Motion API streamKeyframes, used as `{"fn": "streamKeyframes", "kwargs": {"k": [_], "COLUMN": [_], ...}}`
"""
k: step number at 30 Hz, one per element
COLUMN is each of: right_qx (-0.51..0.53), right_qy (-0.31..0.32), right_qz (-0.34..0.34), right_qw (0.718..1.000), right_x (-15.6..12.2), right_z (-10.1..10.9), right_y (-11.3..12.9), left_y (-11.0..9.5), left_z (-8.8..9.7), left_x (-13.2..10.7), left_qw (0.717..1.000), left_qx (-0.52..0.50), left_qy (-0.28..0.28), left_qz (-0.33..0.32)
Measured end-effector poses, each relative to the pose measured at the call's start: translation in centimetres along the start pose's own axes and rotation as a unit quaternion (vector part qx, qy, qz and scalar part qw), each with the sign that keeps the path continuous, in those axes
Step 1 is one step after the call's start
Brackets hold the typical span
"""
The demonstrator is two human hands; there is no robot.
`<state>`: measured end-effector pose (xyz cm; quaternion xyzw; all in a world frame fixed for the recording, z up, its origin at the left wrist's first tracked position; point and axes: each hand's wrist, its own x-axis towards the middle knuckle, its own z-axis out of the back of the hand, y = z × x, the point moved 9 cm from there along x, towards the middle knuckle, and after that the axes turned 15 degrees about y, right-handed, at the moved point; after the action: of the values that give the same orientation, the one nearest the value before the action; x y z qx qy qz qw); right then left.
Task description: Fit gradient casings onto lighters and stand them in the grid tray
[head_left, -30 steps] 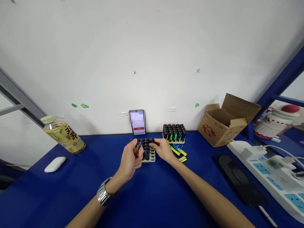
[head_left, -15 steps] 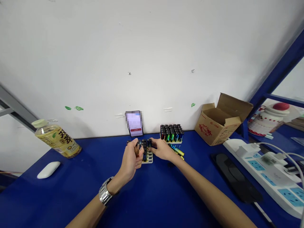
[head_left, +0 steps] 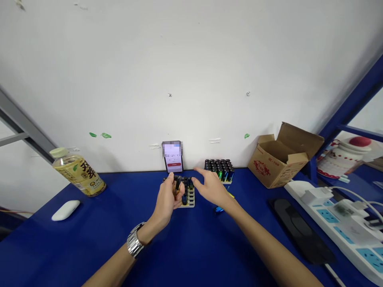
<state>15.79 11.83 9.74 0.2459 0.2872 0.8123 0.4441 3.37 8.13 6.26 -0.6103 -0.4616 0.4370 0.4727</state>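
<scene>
My left hand (head_left: 166, 199) is closed around at least one dark battery (head_left: 177, 183), above the left side of a pale slotted battery tray (head_left: 192, 202). Dark upright batteries fill part of that tray, while vacant slots show along its right column; my left hand hides some of it. Thumb and forefinger apart, my right hand (head_left: 212, 188) hovers just right of the tray, beside a battery (head_left: 190, 182) standing in the back of the right column. Loose shiny batteries (head_left: 219, 209) lie under and beside my right wrist, partly covered.
A second tray packed with upright batteries (head_left: 220, 165) stands near the wall. A phone (head_left: 173, 160) leans there too. On the right are an open carton (head_left: 273, 163), a black phone (head_left: 301, 229) and a power strip (head_left: 335, 223). A bottle (head_left: 79, 173) and white case (head_left: 66, 210) sit left.
My right hand has let go of a battery in the tray's right column and drawn back to the right, fingers parting. My left hand still grips its battery. The view has shifted slightly.
</scene>
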Motion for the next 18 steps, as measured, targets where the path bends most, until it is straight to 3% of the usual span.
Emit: {"fn": "streamKeyframes", "kwargs": {"k": [4,8,12,15,18], "right_qx": [0.079,0.104,0.104,0.050,-0.019], "right_qy": [-0.009,-0.012,-0.035,0.017,0.080], "right_qz": [0.077,0.116,0.138,0.129,0.121], "right_qw": [0.994,0.988,0.984,0.990,0.989], "right_x": [-0.8,-1.3,-1.2,-0.6,-0.3], "right_z": [0.6,0.6,1.4,0.9,-1.0], "right_y": [2.6,3.8,2.9,1.6,0.7], "left_y": [-1.7,-3.7,-4.4,-5.1,-5.6], "left_z": [0.0,-0.7,-0.7,0.7,2.2], "left_x": [-0.2,-1.1,-1.5,-1.4,-0.9], "left_qw": [0.990,0.953,0.924,0.902,0.874], "left_qx": [0.096,0.249,0.328,0.374,0.433], "left_qy": [0.000,-0.014,-0.026,-0.078,-0.119], "left_qz": [-0.102,-0.174,-0.193,-0.200,-0.187]}}
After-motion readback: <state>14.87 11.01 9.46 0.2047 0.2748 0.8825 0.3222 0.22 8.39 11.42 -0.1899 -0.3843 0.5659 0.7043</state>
